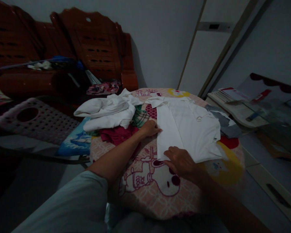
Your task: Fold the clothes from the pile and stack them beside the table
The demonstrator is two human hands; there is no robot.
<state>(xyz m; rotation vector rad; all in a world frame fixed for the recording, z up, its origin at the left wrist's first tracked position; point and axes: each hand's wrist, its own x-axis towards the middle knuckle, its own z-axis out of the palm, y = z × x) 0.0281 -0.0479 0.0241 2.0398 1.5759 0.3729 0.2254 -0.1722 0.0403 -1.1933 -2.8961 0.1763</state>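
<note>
A white shirt (194, 126) lies spread on the round table, with a straight folded strip along its left side. At that left edge, my left hand (150, 128) pinches the cloth with curled fingers. My right hand (181, 160) grips the bottom hem near its left corner, fingers above and thumb at the edge. Left of the shirt is a heap of white clothes (109, 110). Beneath the heap, a dark red garment (118, 134) and a green checked cloth (140, 116) stick out.
A patterned pink tablecloth (140, 200) covers the table. Grey cloth (224, 121) lies at its right edge. A woven chair (38, 119) with a blue cushion (75, 140) stands left. Behind is a carved wooden bench (94, 42). A glass-topped stand (276, 119) is at right.
</note>
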